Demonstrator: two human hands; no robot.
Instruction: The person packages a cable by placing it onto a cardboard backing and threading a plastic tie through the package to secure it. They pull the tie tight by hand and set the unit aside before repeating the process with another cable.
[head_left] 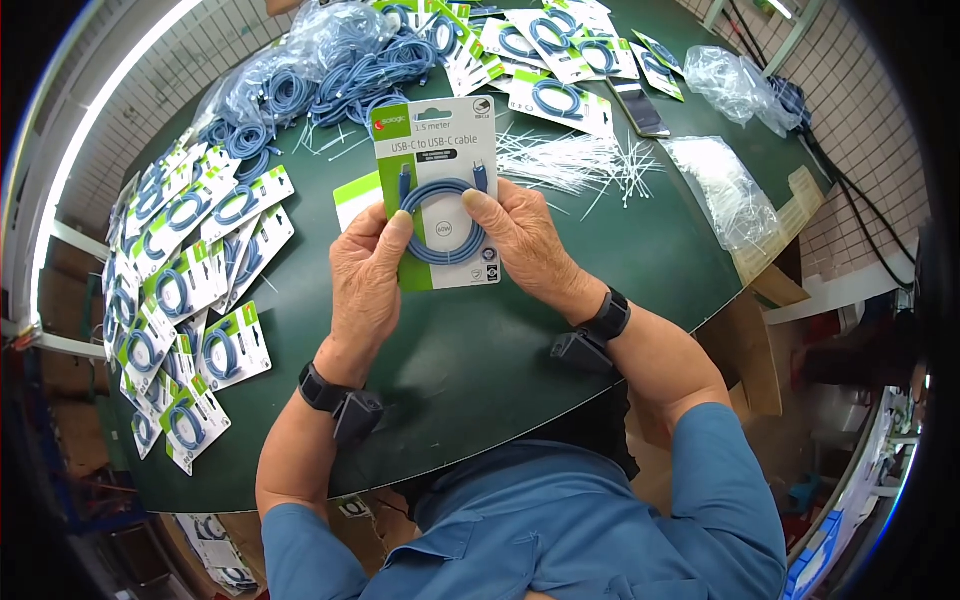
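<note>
Between my two hands, above the green table, is a white and green cable card (470, 272) with a coiled blue USB cable (462, 254) on its front. My left hand (368, 262) grips the card's left edge, thumb on the coil. On the right edge, my right hand (535, 240) pinches the card, its thumb also pressing the coil. The fingers behind the card are hidden. Part of another green and white card (357, 198) shows on the table behind my left hand. White cable ties (560, 165) lie loose beyond the held card.
Many carded cables (185, 290) overlap along the table's left side. Coiled blue cables (365, 80) and clear plastic bags lie at the far left, with more carded cables (555, 45) at the back. A phone-like dark slab (638, 108) and a clear bag (725, 195) lie to the right.
</note>
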